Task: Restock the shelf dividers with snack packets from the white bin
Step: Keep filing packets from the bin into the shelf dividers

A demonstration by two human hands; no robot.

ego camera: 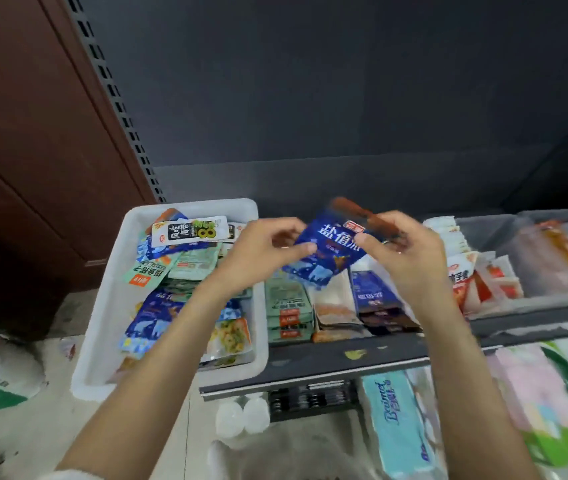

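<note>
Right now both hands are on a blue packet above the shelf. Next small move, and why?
Probably lower the blue packet into the row of matching dark blue packets just below it. Both the left hand and right hand pinch it over the shelf dividers, already clear of the white bin, and that row has the same colour.
</note>
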